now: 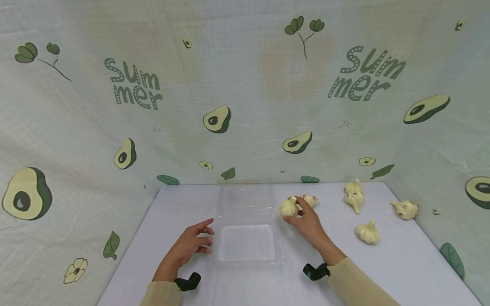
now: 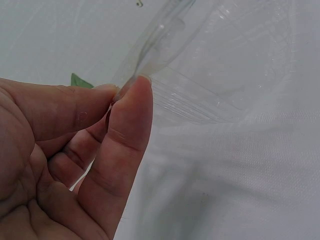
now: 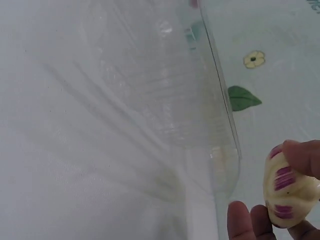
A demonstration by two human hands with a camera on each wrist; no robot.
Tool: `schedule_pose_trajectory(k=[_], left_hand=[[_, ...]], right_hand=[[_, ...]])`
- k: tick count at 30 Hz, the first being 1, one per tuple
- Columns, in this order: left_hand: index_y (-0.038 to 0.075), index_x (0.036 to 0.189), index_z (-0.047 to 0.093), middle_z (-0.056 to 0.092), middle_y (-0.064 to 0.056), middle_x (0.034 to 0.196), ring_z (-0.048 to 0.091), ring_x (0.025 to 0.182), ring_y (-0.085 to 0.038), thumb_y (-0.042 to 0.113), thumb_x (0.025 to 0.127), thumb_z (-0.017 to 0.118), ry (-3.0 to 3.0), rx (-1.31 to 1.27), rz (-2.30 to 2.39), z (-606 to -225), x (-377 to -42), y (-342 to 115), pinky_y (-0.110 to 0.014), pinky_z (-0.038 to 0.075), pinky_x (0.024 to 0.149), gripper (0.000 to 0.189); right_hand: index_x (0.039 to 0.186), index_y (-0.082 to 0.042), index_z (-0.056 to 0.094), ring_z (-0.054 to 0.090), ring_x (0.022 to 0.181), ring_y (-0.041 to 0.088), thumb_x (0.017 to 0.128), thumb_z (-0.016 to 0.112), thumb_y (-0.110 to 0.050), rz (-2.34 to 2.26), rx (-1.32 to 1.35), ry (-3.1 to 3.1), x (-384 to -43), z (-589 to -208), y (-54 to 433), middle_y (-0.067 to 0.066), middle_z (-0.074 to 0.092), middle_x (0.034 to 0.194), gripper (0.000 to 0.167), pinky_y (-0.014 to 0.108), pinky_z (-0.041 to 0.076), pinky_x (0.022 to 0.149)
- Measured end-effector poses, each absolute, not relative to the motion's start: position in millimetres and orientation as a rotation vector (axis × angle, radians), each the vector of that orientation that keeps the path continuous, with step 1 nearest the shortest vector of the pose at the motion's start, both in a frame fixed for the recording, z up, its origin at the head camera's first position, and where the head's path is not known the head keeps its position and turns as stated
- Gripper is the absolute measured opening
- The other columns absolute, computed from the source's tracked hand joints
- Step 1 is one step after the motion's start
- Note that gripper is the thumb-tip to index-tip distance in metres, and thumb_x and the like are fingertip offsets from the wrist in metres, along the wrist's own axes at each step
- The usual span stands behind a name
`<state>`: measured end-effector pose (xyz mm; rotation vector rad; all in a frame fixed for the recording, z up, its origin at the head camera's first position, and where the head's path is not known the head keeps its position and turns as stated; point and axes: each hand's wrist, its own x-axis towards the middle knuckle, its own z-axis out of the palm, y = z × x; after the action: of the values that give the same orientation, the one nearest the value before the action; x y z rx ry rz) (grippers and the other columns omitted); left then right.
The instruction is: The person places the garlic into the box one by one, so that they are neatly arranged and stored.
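Note:
My right hand (image 1: pixel 305 221) grips a cream garlic bulb (image 1: pixel 289 207) between thumb and fingers, just right of the clear plastic box. Purple streaks mark the side of this bulb (image 3: pixel 284 192) in the right wrist view. Beside the box's left edge hovers my left hand (image 1: pixel 193 243), its fingers loosely bent and apart, holding nothing that I can make out. In the left wrist view its thumb and forefinger (image 2: pixel 132 112) overlap in front of the clear plastic. The box (image 1: pixel 246 260) lies unfolded on the table, its lid (image 1: pixel 246 197) at the far side.
Another garlic bulb (image 1: pixel 311 199) lies just behind my right hand. Further right are several more, among them a bulb (image 1: pixel 367 232) nearest me and one (image 1: pixel 405 209) by the right table edge. A printed cloth backdrop (image 1: pixel 252 85) surrounds the white table (image 1: pixel 321 289).

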<state>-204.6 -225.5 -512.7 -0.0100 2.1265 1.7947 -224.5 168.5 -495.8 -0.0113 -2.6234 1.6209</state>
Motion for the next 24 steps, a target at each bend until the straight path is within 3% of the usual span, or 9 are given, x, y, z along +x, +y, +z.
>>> schedule_pose_trajectory(k=[7,15,24], left_hand=[[0.007,0.162,0.041,0.057,-0.014,0.12,0.064,0.089,-0.02,-0.004,0.096,0.069,2.133,-0.018,1.79,-512,-204,-225,-0.031,0.063,0.072,0.073],[0.008,0.162,0.041,0.057,-0.013,0.119,0.064,0.088,-0.02,-0.004,0.096,0.069,2.137,-0.029,1.788,-512,-204,-224,-0.032,0.063,0.072,0.073],[0.008,0.162,0.042,0.057,-0.014,0.12,0.064,0.089,-0.02,-0.005,0.097,0.068,2.147,-0.035,1.781,-511,-202,-222,-0.031,0.063,0.072,0.072]], right_hand=[[0.139,-0.008,0.062,0.073,0.104,0.026,0.097,0.077,-0.013,1.835,-0.035,-2.503,-217,-487,158,0.023,0.058,0.144,0.045,0.03,0.065,0.077],[0.131,-0.001,0.073,0.075,0.108,0.026,0.098,0.077,-0.016,1.907,0.057,-2.453,-209,-474,142,0.02,0.071,0.129,0.036,0.032,0.065,0.077],[0.125,-0.001,0.076,0.075,0.102,0.023,0.094,0.08,-0.013,1.915,0.139,-2.458,-204,-466,119,0.017,0.077,0.116,0.034,0.031,0.065,0.074]])
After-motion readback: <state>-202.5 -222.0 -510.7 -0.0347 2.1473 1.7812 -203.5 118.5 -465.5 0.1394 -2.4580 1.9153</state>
